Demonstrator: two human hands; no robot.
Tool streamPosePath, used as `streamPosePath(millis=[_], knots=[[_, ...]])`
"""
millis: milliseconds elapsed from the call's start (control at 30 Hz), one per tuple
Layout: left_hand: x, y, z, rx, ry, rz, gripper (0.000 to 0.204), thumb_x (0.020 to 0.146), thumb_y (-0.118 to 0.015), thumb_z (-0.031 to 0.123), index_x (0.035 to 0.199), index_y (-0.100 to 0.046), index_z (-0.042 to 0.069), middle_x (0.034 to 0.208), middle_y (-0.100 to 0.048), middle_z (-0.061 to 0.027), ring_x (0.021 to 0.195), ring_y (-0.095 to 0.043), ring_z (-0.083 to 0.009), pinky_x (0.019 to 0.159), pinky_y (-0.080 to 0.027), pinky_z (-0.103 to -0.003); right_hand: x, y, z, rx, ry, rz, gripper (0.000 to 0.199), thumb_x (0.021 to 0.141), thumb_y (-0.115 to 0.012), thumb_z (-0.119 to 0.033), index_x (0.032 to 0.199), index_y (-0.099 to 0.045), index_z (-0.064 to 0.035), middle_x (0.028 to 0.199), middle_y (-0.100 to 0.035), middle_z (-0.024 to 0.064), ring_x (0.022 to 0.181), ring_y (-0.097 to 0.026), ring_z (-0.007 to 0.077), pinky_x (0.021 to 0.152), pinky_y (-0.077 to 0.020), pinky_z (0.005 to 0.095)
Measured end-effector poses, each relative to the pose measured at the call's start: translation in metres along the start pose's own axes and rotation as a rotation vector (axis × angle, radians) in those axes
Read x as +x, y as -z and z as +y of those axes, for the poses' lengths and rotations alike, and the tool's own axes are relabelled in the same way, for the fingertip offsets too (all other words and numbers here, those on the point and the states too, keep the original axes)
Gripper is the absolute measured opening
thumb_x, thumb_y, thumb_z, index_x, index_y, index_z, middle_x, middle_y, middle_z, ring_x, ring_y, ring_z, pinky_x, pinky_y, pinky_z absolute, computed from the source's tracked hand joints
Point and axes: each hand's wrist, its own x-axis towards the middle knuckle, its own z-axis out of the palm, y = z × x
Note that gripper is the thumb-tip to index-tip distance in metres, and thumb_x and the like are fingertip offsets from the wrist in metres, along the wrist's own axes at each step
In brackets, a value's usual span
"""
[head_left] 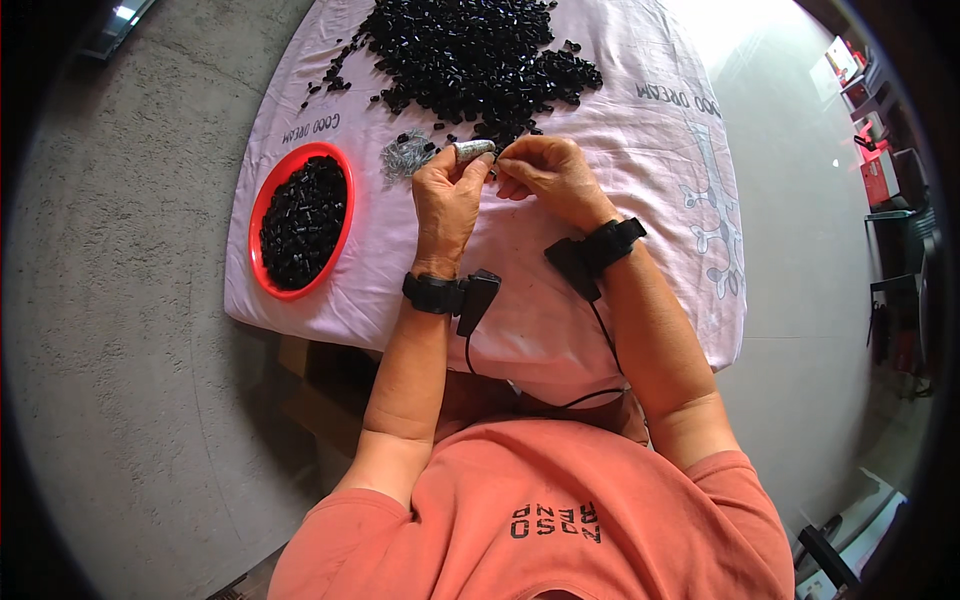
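While both hands (500,175) pinch mid-table, the red bowl (270,215) hugs the left edge.

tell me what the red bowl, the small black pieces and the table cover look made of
Red bowl: likely plastic, with a smooth, evenly coloured, faintly glossy rim. Small black pieces: probably moulded plastic, given their uniform shapes and shiny glints. Table cover: pale pink woven cloth, matte, draping softly over the edges with printed patterns.

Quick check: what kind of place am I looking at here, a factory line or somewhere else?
Probably a small, informal workshop rather than a factory line: a cloth-covered table on a bare concrete floor, a loose heap of black parts, and a red bowl of the same parts.
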Motion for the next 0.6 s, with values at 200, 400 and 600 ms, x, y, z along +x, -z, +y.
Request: streamPosePath(millis=[200, 400, 600], knots=[[-0.0012, -0.0014, -0.0007, 0.018, -0.017, 0.01, 0.01, 0.091, -0.067, 0.002, 0.099, -0.071, -0.003, 0.085, -0.07, -0.0014, 0.074, -0.06, -0.0051, 0.068, -0.05, -0.022, 0.0017, -0.0003, 0.0051, 0.061, 0.005, -0.002, 0.012, 0.097, -0.061, -0.005, 0.103, -0.065, 0.0045, 0.086, -0.071, 0.0093, 0.076, -0.07, 0.0143, 0.07, -0.0589, 0.0263], [-0.001, -0.0013, -0.0008, 0.021, -0.021, 0.013, 0.01, 0.091, -0.067, 0.001, 0.099, -0.071, -0.003, 0.085, -0.071, -0.0014, 0.074, -0.061, -0.005, 0.068, -0.05, -0.022, 0.0014, -0.0016, 0.0044, 0.114, -0.01, -0.017, 0.014, 0.096, -0.06, -0.001, 0.109, -0.063, 0.0052, 0.093, -0.071, 0.0116, 0.083, -0.071, 0.0163, 0.074, -0.0598, 0.0273], [-0.0004, -0.0018, -0.0001, 0.014, -0.013, 0.0, 0.01, 0.091, -0.066, 0.001, 0.098, -0.071, -0.003, 0.085, -0.071, -0.0021, 0.074, -0.061, -0.0054, 0.067, -0.05, -0.022, 0.0014, -0.0017, 0.0009, 0.126, 0.007, 0.004, 0.017, 0.095, -0.062, 0.0, 0.111, -0.057, 0.005, 0.094, -0.071, 0.0136, 0.083, -0.072, 0.0178, 0.074, -0.0598, 0.0275]])
